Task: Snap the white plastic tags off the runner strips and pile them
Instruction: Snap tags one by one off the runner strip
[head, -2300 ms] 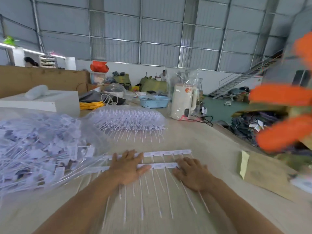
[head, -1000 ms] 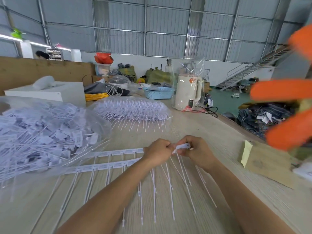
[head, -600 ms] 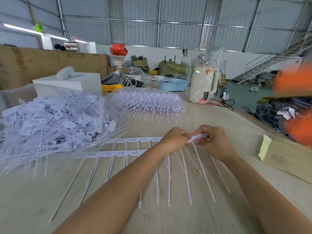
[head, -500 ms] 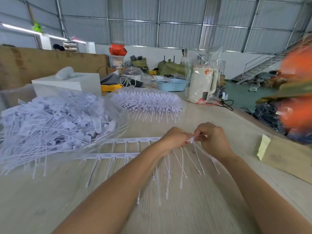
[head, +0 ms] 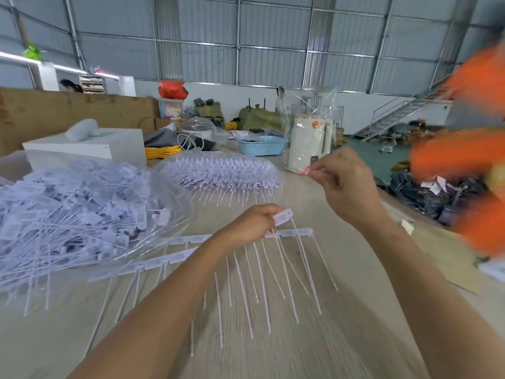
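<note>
Two white runner strips lie on the pale table, the far runner strip and the near runner strip, their long thin tails pointing toward me. My left hand is closed over the far strip's middle and grips white tags lifted just above it. My right hand is raised above the table, apart from the strips, thumb and fingers pinching a small plastic piece. A heap of loose tags rests on clear plastic at the left.
A clear bag of unbroken tag strips lies behind the work spot. Further back stand a white kettle in plastic, a blue basket and a white box. A cardboard sheet and a blurred orange shape are at right.
My right hand has pulled up and away to the right from the strip's end with a small piece pinched. My left hand stays on the far strip, now holding freed tags.
</note>
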